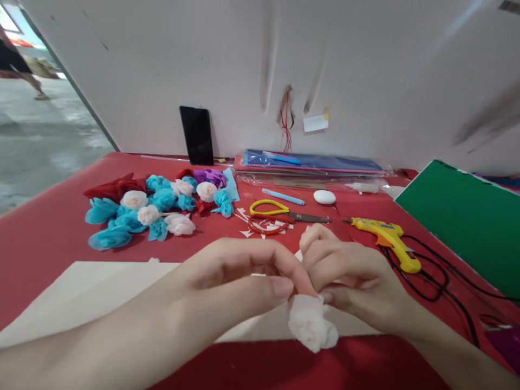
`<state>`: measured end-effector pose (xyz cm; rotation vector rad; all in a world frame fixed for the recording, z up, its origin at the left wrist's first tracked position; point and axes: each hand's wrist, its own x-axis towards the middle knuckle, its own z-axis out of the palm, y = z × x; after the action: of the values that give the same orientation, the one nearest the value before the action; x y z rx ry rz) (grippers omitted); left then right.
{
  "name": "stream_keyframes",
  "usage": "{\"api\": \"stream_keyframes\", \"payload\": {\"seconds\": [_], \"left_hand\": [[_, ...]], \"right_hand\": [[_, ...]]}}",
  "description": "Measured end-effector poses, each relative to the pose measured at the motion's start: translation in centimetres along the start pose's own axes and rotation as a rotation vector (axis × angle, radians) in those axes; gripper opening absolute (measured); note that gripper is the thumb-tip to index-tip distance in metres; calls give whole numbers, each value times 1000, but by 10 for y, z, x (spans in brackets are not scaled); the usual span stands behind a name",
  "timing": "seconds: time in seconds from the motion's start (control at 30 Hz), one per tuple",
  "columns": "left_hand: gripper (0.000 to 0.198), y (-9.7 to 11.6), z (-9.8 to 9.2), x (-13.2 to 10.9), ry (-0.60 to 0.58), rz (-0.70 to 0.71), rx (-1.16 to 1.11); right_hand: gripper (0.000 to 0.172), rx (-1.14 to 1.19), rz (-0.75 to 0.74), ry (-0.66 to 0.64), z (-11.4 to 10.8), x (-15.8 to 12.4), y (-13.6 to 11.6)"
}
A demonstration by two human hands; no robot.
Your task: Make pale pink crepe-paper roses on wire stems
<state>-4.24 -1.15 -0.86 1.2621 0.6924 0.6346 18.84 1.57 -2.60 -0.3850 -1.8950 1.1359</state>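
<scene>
A small white paper flower, faintly pink at its middle, hangs head-down between my two hands near the table's front edge. My right hand has its fingers curled and pinches the flower at its base. Against the same base lies the index finger of my left hand, bent with the thumb close beside it. Part of the flower's base is hidden by my fingers. Beneath both hands lies a white paper sheet. Just beyond them are scissors with yellow and red handles, among white paper scraps.
Blue, white, red and purple paper flowers are heaped at left. A yellow glue gun with a black cord lies right, beside a green board. Behind are a phone, a blue pen, a white oval object and plastic-wrapped sheets.
</scene>
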Motion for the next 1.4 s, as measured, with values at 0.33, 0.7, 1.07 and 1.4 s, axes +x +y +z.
{"api": "stream_keyframes", "payload": {"seconds": [0.33, 0.7, 1.07, 1.4], "left_hand": [[24, 4, -5, 5, -29, 48, 164], [11, 5, -5, 4, -120, -34, -7], [12, 4, -13, 10, -196, -51, -83], [9, 4, -13, 10, -229, -116, -132]], "right_hand": [[12, 21, 185, 91, 8, -4, -19], [9, 390, 560, 109, 13, -1, -30], [14, 601, 708, 128, 10, 1, -29], [15, 613, 810, 67, 10, 2, -28]]}}
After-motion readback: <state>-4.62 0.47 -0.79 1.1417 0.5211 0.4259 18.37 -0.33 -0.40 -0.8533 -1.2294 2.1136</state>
